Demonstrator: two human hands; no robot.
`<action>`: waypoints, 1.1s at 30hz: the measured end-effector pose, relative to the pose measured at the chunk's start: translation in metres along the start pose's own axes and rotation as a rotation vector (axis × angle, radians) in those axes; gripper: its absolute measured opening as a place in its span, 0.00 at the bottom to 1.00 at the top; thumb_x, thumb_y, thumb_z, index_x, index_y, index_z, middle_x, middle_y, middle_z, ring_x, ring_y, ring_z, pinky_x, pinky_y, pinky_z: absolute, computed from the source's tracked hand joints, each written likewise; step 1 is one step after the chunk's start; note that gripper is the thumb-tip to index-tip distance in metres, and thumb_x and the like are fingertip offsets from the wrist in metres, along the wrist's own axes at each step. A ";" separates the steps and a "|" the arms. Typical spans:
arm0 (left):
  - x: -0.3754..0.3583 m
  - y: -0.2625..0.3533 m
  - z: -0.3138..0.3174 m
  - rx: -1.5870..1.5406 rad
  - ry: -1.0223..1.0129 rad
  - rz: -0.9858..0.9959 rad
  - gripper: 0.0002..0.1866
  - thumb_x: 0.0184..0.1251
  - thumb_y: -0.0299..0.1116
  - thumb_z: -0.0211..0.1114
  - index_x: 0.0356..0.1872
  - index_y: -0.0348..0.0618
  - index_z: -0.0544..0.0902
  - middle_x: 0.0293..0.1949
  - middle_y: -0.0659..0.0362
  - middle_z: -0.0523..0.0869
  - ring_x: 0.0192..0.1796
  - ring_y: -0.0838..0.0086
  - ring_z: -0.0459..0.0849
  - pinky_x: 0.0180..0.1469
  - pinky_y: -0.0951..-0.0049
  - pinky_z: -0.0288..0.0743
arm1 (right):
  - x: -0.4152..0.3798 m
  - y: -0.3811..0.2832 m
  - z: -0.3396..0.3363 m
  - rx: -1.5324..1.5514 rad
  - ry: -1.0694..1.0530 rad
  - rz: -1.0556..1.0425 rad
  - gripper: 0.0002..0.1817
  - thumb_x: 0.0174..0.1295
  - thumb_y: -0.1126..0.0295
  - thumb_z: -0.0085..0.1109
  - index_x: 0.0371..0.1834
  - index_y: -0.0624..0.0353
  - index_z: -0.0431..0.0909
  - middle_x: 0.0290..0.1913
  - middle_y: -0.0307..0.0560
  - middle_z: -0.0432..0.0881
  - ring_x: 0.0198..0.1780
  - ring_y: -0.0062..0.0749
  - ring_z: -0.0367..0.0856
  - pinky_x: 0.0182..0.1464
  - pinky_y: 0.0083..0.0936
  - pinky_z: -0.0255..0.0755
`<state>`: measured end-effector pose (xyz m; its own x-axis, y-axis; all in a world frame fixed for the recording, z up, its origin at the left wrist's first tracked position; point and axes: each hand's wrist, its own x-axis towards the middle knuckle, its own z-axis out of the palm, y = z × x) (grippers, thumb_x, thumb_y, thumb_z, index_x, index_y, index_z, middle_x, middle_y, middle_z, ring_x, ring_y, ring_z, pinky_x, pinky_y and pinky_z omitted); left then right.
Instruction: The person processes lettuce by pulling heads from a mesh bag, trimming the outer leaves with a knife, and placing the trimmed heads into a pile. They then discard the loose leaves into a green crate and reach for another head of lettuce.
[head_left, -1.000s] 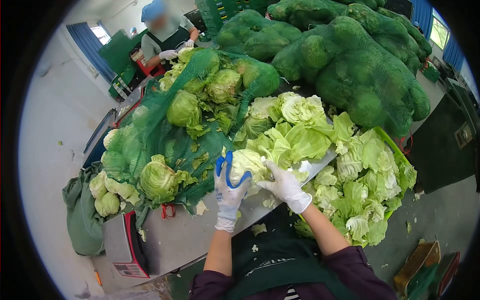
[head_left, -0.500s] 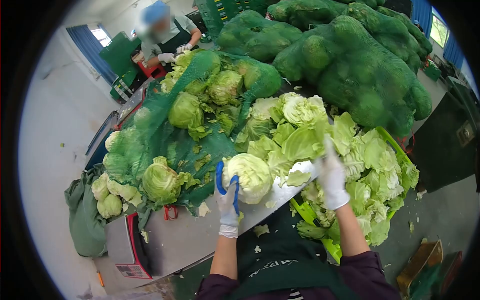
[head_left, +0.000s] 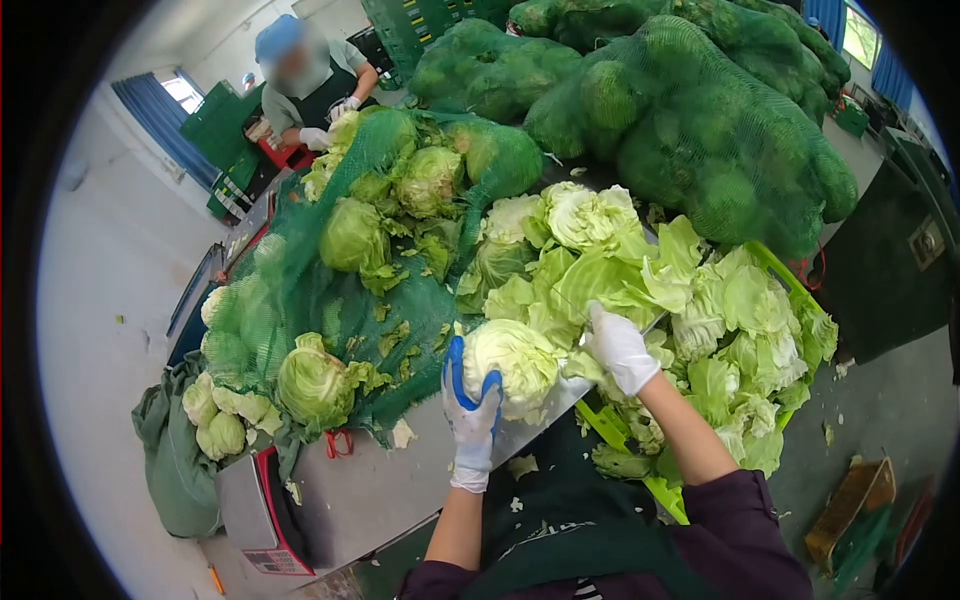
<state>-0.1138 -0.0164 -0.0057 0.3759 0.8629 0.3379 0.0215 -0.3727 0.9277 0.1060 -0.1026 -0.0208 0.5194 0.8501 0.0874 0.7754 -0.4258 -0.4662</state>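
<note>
A: Where is the cabbage?

B: The pale, round cabbage head (head_left: 512, 366) is at the centre, above the near edge of the metal table (head_left: 375, 490); whether it touches the metal cannot be told.

A: What are the 2 gloved hands doing?

B: The left hand (head_left: 468, 432) is half open, blue-coated fingers and thumb spread against the head's left side, holding it. The right hand (head_left: 622, 352) is partly curled, just beside the head and near the loose outer leaves (head_left: 610, 285). Whether it grips a leaf cannot be told.

A: How would the head handle?

B: Probably firm and fairly heavy, with smooth, slightly slippery leaves that tear easily. A broad, cupped hold low around its sides looks safest; a loose leaf edge would make a weak grip.

A: What surrounds it?

B: Green mesh netting (head_left: 395, 395) with more cabbages lies to the left. At right, a lime-green crate (head_left: 598, 425) brims with leaves. Beyond the netting, 1 co-worker (head_left: 330, 98) wears white gloves.
</note>
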 end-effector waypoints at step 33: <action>-0.004 -0.067 -0.040 -0.894 0.097 -0.303 0.29 0.72 0.44 0.54 0.69 0.43 0.62 0.66 0.54 0.69 0.66 0.64 0.70 0.67 0.64 0.66 | -0.034 0.001 0.007 0.480 0.392 0.292 0.07 0.58 0.70 0.61 0.35 0.60 0.75 0.27 0.57 0.82 0.27 0.49 0.81 0.32 0.36 0.74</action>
<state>-0.1542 0.0187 -0.0624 0.3913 0.9195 0.0371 -0.6268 0.2368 0.7423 0.0868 -0.1299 -0.0301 0.8447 0.5080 0.1685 0.3856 -0.3592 -0.8499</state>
